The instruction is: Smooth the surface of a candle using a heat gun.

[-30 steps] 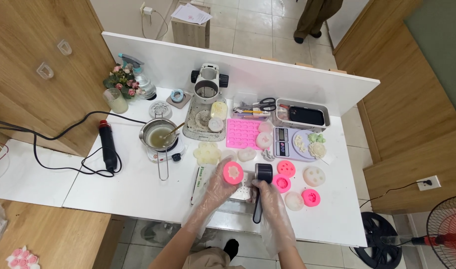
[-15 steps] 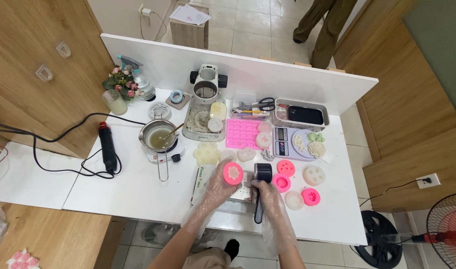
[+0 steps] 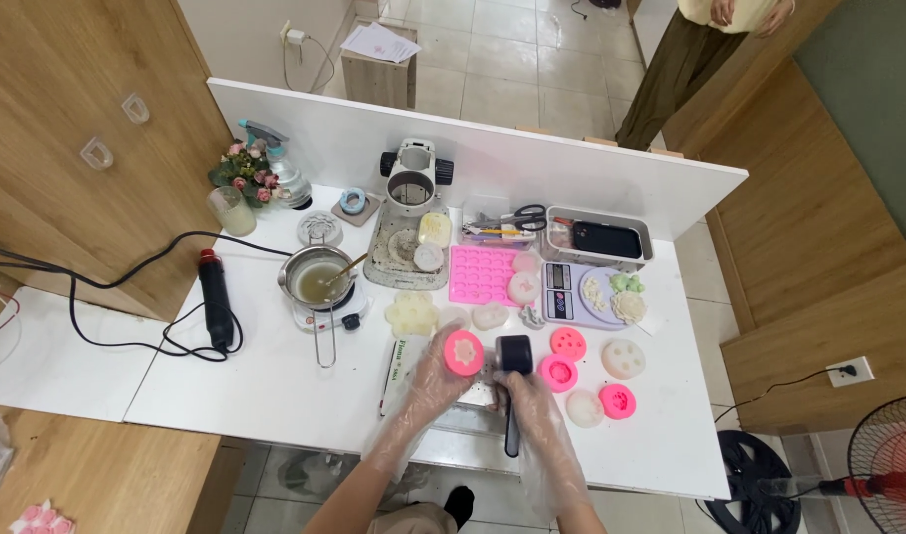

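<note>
Pink mould [image 3: 463, 352] (round) in left hand [image 3: 428, 381].

A small craft workshop: a white worktop [image 3: 275, 396] crowded with pink silicone moulds [image 3: 485, 273], a steel melting pot [image 3: 317, 278], a digital scale [image 3: 577, 295] and a black heat gun [image 3: 216, 300].

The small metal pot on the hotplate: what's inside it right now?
The metal pot holds a murky yellowish liquid, with a spoon leaning in against its right rim. The liquid hides the spoon's bowl and the pot's bottom.
</note>
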